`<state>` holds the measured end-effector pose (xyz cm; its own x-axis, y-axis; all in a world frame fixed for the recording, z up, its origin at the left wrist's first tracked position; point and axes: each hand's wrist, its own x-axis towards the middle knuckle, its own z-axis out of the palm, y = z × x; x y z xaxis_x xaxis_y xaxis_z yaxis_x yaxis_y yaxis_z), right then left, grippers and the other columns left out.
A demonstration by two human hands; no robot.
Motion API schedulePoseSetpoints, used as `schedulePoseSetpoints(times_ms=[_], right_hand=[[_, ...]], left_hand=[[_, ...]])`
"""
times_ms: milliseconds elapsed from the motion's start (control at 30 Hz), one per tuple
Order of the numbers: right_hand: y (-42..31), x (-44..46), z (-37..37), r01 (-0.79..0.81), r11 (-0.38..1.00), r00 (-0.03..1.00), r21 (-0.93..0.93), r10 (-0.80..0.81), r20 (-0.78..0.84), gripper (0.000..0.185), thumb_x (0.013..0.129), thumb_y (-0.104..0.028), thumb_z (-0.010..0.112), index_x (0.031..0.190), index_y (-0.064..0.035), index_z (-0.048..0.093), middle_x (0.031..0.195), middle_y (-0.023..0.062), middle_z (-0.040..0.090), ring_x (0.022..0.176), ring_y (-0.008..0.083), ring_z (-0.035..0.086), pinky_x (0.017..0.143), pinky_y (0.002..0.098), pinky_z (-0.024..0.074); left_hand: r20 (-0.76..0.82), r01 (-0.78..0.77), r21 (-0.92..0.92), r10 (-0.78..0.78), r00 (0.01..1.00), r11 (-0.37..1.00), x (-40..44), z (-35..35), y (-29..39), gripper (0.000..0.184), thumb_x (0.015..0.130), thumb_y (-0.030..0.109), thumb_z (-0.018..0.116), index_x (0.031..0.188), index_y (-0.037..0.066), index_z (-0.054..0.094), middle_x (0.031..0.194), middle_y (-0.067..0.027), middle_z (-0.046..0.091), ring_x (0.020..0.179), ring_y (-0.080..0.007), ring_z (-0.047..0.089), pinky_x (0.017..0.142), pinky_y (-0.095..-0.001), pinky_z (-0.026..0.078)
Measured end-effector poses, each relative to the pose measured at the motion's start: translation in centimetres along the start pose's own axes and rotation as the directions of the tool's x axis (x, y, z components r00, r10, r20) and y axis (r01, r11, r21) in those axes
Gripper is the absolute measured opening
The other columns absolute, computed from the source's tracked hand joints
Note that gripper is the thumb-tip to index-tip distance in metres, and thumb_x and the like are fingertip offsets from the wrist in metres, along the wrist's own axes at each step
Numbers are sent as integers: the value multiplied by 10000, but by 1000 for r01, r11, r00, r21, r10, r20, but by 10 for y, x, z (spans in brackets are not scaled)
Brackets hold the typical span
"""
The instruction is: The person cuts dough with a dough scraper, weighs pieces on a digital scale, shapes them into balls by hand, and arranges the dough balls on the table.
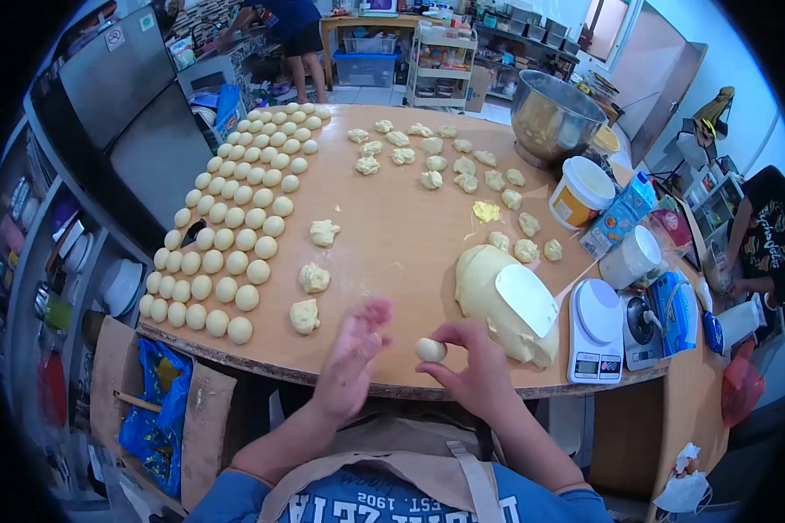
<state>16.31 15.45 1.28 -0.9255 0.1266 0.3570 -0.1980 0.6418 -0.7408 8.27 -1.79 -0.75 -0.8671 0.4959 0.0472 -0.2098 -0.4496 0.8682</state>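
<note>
Near the table's front edge, my right hand [478, 370] pinches a small smooth dough ball [430, 350] between thumb and fingers. My left hand [351, 356] is to its left, holding nothing, with fingers stretched out and slightly blurred. Three rough dough pieces [304, 316] lie in a column left of that hand. Rows of smooth round dough balls [226, 289] fill the table's left side. To the right of my right hand rests a large dough mass [484, 283], with a white flat scraper [526, 301] lying on it.
More rough dough pieces [403, 156] are scattered at the back. A metal mixing bowl [556, 118], white tub [582, 192], carton [619, 213] and white kitchen scale [596, 331] line the right side. One person [288, 26] stands at the back, another [763, 227] at the far right.
</note>
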Motion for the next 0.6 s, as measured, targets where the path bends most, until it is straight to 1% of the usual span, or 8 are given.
schedulePoseSetpoints(times_ms=[33,67,100,200,300,400,500,600], right_hand=[[-3,0,-2,111,994,993,24,-110,-50,535,715,-140,798,1143,-70,485,1014,134,643,945,319,643,795,402,519],[-8,1,-5,221,974,971,44,-216,-101,532,706,-130,804,1135,-74,494,1031,133,645,955,313,644,792,394,522],[-11,2,-6,329,942,936,58,-318,-153,529,698,-120,811,1126,-78,502,1047,132,646,965,307,646,789,387,525],[-10,-6,-4,327,939,940,110,-311,-139,516,717,-127,795,1157,-84,528,1084,120,658,986,308,644,856,416,504],[-16,-8,-18,391,907,911,-157,-405,-73,449,737,-139,776,1149,-100,602,1084,85,674,1010,279,640,922,422,466],[-18,-12,-27,389,885,868,-255,-445,-222,362,734,-129,760,1086,-123,676,1062,34,690,944,215,639,875,390,450],[-26,-5,-38,297,913,916,-279,-355,-186,274,720,-126,742,992,-149,722,1012,-5,701,812,167,603,759,328,413],[-31,4,-40,311,888,926,-339,-363,-102,254,696,-123,726,945,-169,729,923,-39,701,705,150,545,675,316,352]], left_hand=[[133,191,-203,-166,977,960,-4,3,-1,525,955,318,493,1359,18,345,1288,-136,482,1158,-233,501,1003,-364,378],[293,389,-367,-291,911,845,-7,5,-1,525,977,338,455,1374,19,329,1306,-147,476,1186,-249,495,1028,-388,370],[465,575,-477,-364,807,665,-10,7,-2,526,998,358,416,1389,21,314,1323,-158,469,1213,-265,488,1054,-412,362],[551,666,-531,-384,741,524,-15,18,-3,501,1025,358,317,1395,19,315,1349,-179,458,1249,-291,478,1069,-453,385],[486,600,-556,-361,796,575,-11,12,-18,454,1023,312,354,1376,27,350,1320,-182,486,1200,-268,529,1029,-408,447],[411,467,-548,-262,873,694,-8,14,-14,426,996,243,456,1355,27,380,1292,-174,509,1144,-251,572,980,-369,495],[397,435,-474,-255,882,765,-6,14,-8,438,956,179,542,1340,26,398,1268,-164,525,1122,-249,584,956,-370,512],[383,415,-356,-274,882,838,-7,12,-10,436,942,166,566,1323,18,414,1258,-152,532,1111,-241,585,940,-368,523]])
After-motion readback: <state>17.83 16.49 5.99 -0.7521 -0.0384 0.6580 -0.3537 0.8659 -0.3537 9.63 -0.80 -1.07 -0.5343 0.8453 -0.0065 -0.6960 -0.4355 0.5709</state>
